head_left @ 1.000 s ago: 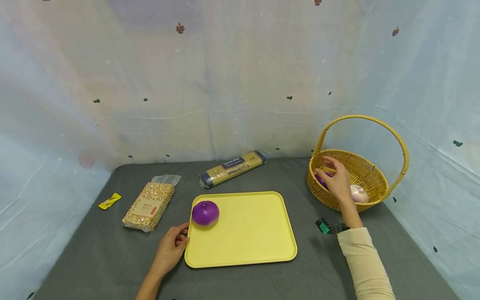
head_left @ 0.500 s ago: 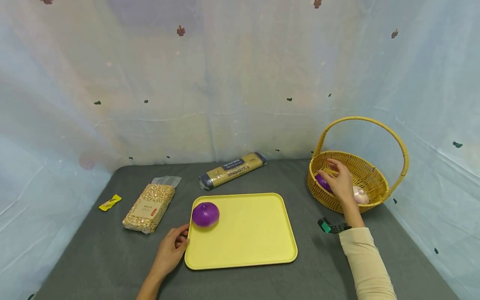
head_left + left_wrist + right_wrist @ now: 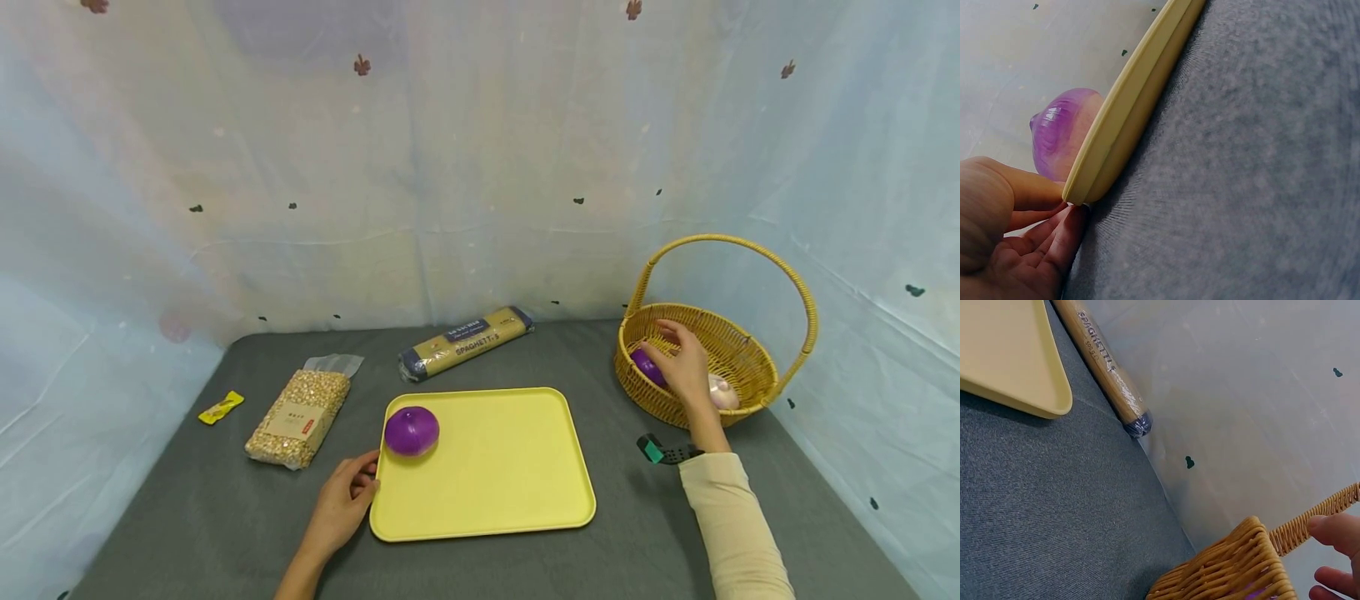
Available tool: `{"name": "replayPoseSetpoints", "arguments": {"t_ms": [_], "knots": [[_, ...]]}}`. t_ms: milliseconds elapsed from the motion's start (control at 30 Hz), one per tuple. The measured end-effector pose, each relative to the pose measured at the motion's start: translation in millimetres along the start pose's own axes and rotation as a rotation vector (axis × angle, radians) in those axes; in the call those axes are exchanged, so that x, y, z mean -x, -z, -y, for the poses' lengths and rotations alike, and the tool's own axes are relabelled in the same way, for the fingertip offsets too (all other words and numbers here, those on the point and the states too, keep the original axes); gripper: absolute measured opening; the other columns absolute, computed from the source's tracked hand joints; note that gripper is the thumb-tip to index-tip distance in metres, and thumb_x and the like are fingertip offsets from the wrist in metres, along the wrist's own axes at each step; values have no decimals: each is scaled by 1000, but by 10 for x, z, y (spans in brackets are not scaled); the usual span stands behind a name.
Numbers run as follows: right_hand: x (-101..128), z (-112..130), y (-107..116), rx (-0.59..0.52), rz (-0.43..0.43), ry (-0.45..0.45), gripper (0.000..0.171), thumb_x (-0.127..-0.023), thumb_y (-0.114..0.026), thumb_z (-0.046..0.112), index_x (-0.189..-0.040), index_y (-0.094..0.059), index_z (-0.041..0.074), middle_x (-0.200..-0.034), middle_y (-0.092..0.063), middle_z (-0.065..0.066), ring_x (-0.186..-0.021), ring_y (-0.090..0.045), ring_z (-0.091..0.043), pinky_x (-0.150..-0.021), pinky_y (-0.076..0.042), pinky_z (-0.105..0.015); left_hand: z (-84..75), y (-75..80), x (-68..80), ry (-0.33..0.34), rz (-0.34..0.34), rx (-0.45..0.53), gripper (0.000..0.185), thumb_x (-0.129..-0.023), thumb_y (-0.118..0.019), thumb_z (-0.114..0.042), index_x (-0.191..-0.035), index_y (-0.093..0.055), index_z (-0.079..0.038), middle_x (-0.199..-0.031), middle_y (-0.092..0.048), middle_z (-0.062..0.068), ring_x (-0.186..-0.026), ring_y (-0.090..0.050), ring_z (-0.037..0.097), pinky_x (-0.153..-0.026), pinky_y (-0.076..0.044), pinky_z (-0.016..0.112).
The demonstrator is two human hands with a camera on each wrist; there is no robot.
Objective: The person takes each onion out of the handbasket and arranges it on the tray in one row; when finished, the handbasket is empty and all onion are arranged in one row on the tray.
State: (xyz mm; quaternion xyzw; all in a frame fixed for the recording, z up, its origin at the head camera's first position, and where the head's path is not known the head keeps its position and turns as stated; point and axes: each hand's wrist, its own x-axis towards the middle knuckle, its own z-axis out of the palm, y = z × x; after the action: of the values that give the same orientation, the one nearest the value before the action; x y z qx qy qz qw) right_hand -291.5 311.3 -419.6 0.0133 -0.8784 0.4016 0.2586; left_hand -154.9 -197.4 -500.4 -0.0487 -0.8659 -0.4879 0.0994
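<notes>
In the head view, my left hand [image 3: 342, 504] is at the left rim of the yellow tray [image 3: 510, 467]. Its thumb and fingers pinch the rim, as the left wrist view shows from low down. A purple onion [image 3: 412, 431] sits on the tray's upper left corner. Over the wicker basket [image 3: 636, 398] on the right is my right hand [image 3: 684, 362], thumb and fingers spread apart with nothing between them. Close to the thumb, inside the basket, lies another purple onion [image 3: 647, 367]. A pale pinkish bulb [image 3: 723, 393], partly hidden by the wrist, lies there too.
A spaghetti packet [image 3: 467, 342] lies behind the tray. Left of the tray are a clear bag of yellow kernels [image 3: 300, 417] and a small yellow wrapper [image 3: 221, 407]. The basket's tall handle [image 3: 723, 237] arches above the right hand. A patterned curtain [image 3: 480, 167] hangs behind.
My right hand has shifted slightly right and away from the onion in the basket, of which more shows now. The left hand stays at the tray rim.
</notes>
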Motion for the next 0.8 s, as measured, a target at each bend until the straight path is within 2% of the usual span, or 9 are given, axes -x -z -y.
{"name": "replayPoseSetpoints", "arguments": {"t_ms": [233,533,800], "knots": [[5,-15,13,19,14,-20,50,-84,-69,14,-128,-49,-1,-123,-52,-26,-115,-48,-42,-91,-39,-54,7,6,3,17,13,0,40,-80,-63,8,-120,-59,4,-96,-57,8,-77,-52,6,-64,-47,21],[7,-47,20,37,36,-40,52,-87,-66,23,-130,-48,-2,-125,-50,-27,-116,-46,-43,-92,-38,-55,15,10,-7,43,33,4,40,-81,-62,7,-121,-58,3,-97,-57,9,-78,-52,7,-65,-46,21],[0,-48,17,55,50,-66,51,-86,-67,19,-129,-48,-1,-126,-49,-27,-117,-45,-43,-93,-37,-56,7,17,-9,57,37,6,40,-82,-63,7,-121,-58,3,-98,-57,9,-79,-52,8,-65,-46,21]]}}
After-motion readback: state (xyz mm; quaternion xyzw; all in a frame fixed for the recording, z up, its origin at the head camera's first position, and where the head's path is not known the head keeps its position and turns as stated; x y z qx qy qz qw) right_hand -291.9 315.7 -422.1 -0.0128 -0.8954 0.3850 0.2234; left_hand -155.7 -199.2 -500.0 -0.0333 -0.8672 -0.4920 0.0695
